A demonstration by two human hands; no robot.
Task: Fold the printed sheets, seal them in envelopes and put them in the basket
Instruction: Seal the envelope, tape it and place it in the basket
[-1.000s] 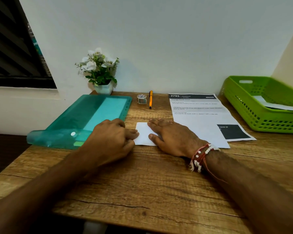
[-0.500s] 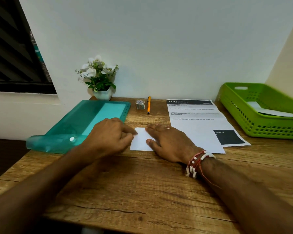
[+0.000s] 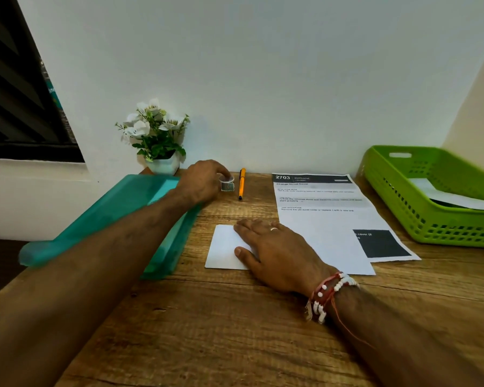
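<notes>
A small white envelope (image 3: 224, 247) lies flat at the middle of the wooden table. My right hand (image 3: 274, 252) presses on its right part with straight fingers. My left hand (image 3: 201, 181) is stretched to the back of the table, its fingers curled round a small clear tape roll (image 3: 227, 184). A printed sheet (image 3: 324, 219) with a black header lies unfolded to the right of the envelope. The green basket (image 3: 389, 191) stands at the far right and holds a white envelope (image 3: 453, 196).
A teal plastic folder (image 3: 118, 213) lies under my left forearm on the left. An orange pen (image 3: 242, 183) rests beside the tape roll. A white pot of flowers (image 3: 162, 163) stands against the wall. Bare wood (image 3: 235, 331) spans the near side of the table.
My left hand left the envelope's left edge and reached forward to the tape roll at the back. My right hand stayed pressed on the envelope.
</notes>
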